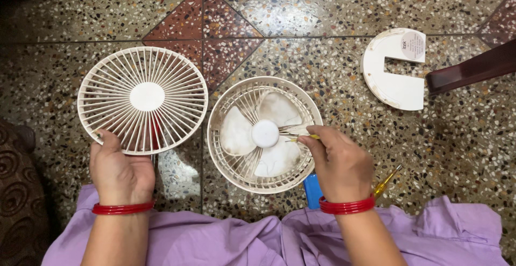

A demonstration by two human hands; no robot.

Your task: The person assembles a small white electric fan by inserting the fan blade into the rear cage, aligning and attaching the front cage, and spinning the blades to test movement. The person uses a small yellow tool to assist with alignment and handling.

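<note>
While I sit on speckled terrazzo floor (333,67) | left hand (119,172) grasps front grille (142,99) | right hand (338,164) pinches yellow tool (310,136) over fan body (263,134)

Looks like a home: speckled terrazzo floor (333,56) with red diamond inlays, a dark wooden furniture leg (473,70) and patterned cushion (16,191) flanking someone sitting there.

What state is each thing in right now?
Front grille: detached, held at its rim by left hand.
Fan body: lying face up, blades exposed and dusty.
Right hand: pinching a thin yellow tool over the blades.
U-shaped base: detached, lying apart.
</note>
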